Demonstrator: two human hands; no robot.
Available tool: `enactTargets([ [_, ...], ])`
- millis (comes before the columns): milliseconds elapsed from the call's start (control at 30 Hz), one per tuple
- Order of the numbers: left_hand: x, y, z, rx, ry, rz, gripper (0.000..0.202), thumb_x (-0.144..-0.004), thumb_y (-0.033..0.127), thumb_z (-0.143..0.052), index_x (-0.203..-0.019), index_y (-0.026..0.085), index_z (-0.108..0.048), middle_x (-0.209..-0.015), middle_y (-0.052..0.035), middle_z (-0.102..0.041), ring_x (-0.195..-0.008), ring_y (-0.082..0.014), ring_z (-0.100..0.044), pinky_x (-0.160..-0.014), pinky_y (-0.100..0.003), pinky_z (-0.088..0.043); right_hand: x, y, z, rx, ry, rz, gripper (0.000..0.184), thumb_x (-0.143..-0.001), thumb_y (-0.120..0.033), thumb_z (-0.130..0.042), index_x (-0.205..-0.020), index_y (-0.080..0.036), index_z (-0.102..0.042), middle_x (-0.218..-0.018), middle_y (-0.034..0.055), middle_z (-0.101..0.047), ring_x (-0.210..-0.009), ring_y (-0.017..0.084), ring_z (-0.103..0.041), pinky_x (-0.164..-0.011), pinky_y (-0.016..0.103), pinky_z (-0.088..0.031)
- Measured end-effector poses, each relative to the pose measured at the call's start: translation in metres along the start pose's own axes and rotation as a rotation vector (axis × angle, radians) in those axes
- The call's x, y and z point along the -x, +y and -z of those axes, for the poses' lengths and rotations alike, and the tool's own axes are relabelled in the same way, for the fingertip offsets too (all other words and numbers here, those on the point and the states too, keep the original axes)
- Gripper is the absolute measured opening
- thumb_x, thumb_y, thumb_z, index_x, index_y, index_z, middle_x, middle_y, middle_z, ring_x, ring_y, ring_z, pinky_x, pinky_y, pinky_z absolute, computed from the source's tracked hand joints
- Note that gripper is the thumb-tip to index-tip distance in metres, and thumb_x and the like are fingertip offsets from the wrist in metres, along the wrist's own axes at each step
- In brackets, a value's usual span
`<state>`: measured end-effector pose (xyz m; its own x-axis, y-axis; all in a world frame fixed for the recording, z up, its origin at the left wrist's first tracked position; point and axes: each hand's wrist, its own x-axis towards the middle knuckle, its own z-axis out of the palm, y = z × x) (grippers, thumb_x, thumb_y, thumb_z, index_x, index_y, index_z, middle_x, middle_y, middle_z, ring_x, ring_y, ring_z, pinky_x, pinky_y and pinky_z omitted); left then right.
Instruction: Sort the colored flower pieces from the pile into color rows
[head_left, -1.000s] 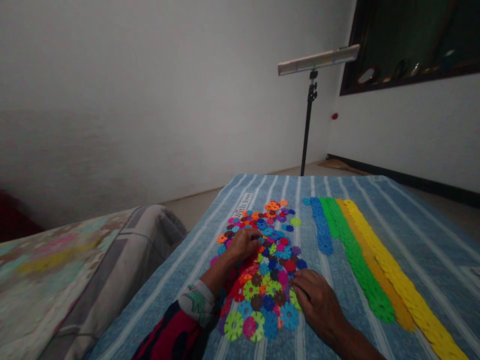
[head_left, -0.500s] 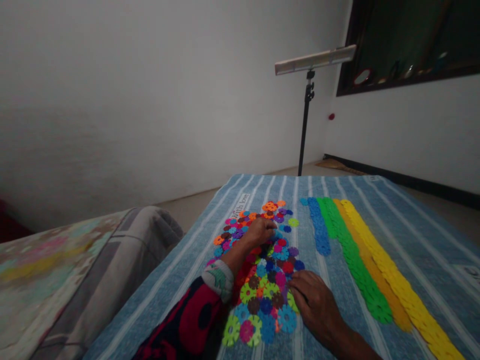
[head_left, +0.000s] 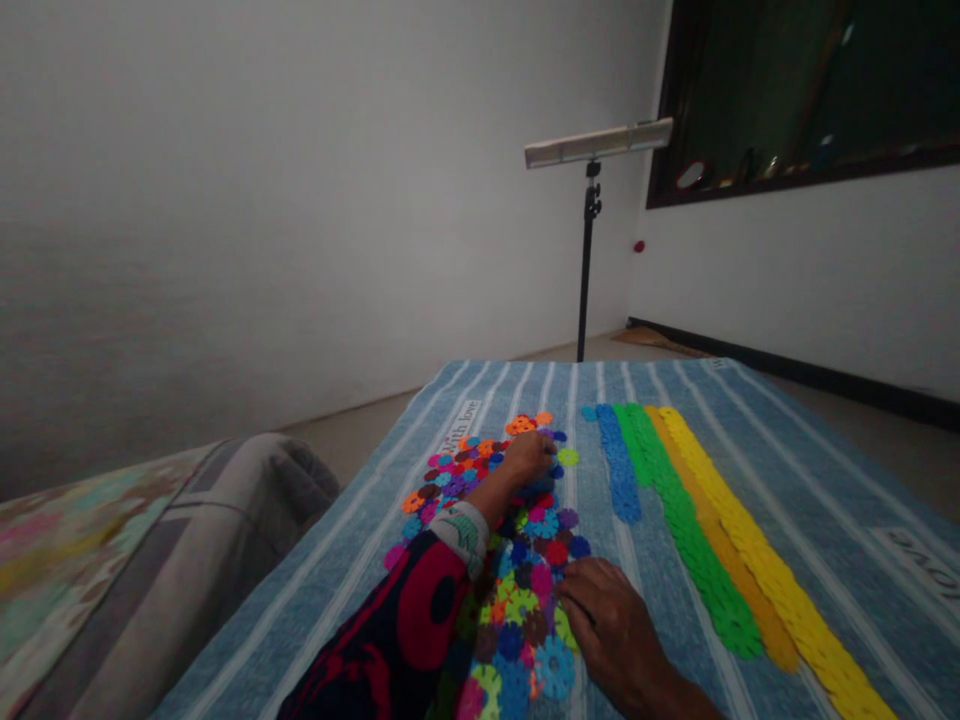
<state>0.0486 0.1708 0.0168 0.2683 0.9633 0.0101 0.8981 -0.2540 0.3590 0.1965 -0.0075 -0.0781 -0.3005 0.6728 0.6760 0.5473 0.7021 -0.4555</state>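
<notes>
A heap of small flower-shaped plastic discs [head_left: 525,560] in many colours lies on a blue striped cloth [head_left: 810,470]. My left hand [head_left: 528,457] reaches to the far end of the heap, its fingers curled down among the discs there. What it grips, if anything, is hidden. My right hand [head_left: 609,625] rests flat at the near right edge of the heap, fingers spread on the discs. To the right lie sorted rows: blue discs [head_left: 617,462], green discs [head_left: 682,522], orange discs [head_left: 720,545] and yellow discs [head_left: 757,555].
A light bar on a black stand [head_left: 585,260] rises behind the cloth's far edge. A folded grey and patterned blanket [head_left: 187,560] lies at the left. A dark window [head_left: 810,90] is set in the right wall.
My left hand has moved away from me along the heap, from its left middle to its far end. My right hand has stayed put. The camera has shifted right and down.
</notes>
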Motion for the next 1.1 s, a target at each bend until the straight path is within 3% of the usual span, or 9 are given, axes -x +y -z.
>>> enactTargets([
  [233,-0.059,0.018,-0.015,0.064,0.083,0.005,0.031,-0.075,0.006,-0.059,-0.098,0.019,-0.077,-0.105,-0.0086,-0.075,-0.102,-0.0225,-0.067,-0.094,-0.032,-0.048,-0.003,0.005,-0.003,-0.016,0.024,0.073,0.022,-0.089,-0.011,-0.046,-0.090,-0.022,-0.064,-0.084,0.0041,-0.068,-0.080,0.018,-0.062,-0.075,0.031,-0.049],
  [400,-0.095,0.026,-0.029,0.133,0.158,0.036,0.036,-0.077,0.006,-0.057,-0.106,0.015,-0.075,-0.110,-0.0120,-0.074,-0.105,-0.0222,-0.067,-0.095,-0.033,-0.049,-0.001,0.015,-0.017,-0.014,0.115,0.111,0.021,-0.087,-0.013,-0.045,-0.083,-0.023,-0.063,-0.079,0.0044,-0.067,-0.076,0.018,-0.062,-0.071,0.030,-0.049],
  [500,-0.109,0.031,-0.036,0.160,0.188,0.055,0.039,-0.076,0.005,-0.055,-0.108,0.015,-0.075,-0.112,-0.0145,-0.073,-0.108,-0.0240,-0.066,-0.096,-0.036,-0.049,0.004,0.027,-0.025,0.040,0.081,0.170,0.017,-0.087,-0.015,-0.048,-0.084,-0.023,-0.063,-0.080,0.0041,-0.067,-0.074,0.017,-0.063,-0.068,0.029,-0.050],
  [567,-0.116,0.032,-0.040,0.174,0.187,0.060,0.040,-0.076,0.005,-0.054,-0.108,0.014,-0.075,-0.113,-0.0153,-0.073,-0.110,-0.0241,-0.065,-0.098,-0.036,-0.048,0.006,0.035,-0.026,0.048,0.031,0.214,0.016,-0.086,-0.014,-0.050,-0.087,-0.024,-0.063,-0.080,0.0029,-0.068,-0.074,0.016,-0.064,-0.068,0.027,-0.052],
  [667,-0.122,0.033,-0.045,0.193,0.178,0.067,0.043,-0.075,0.005,-0.052,-0.111,0.014,-0.074,-0.117,-0.0148,-0.072,-0.113,-0.0231,-0.064,-0.101,-0.034,-0.045,0.007,0.040,-0.025,0.006,0.062,0.185,0.019,-0.084,-0.011,-0.050,-0.086,-0.024,-0.063,-0.079,0.0022,-0.068,-0.073,0.015,-0.065,-0.067,0.025,-0.054],
  [1100,-0.134,0.027,-0.056,0.248,0.159,0.026,0.042,-0.076,0.005,-0.051,-0.111,0.011,-0.074,-0.118,-0.0159,-0.071,-0.114,-0.0219,-0.063,-0.101,-0.031,-0.042,0.007,0.028,-0.019,-0.117,0.092,-0.023,0.024,-0.085,-0.009,-0.047,-0.084,-0.022,-0.066,-0.078,0.0042,-0.068,-0.075,0.016,-0.066,-0.070,0.024,-0.054],
])
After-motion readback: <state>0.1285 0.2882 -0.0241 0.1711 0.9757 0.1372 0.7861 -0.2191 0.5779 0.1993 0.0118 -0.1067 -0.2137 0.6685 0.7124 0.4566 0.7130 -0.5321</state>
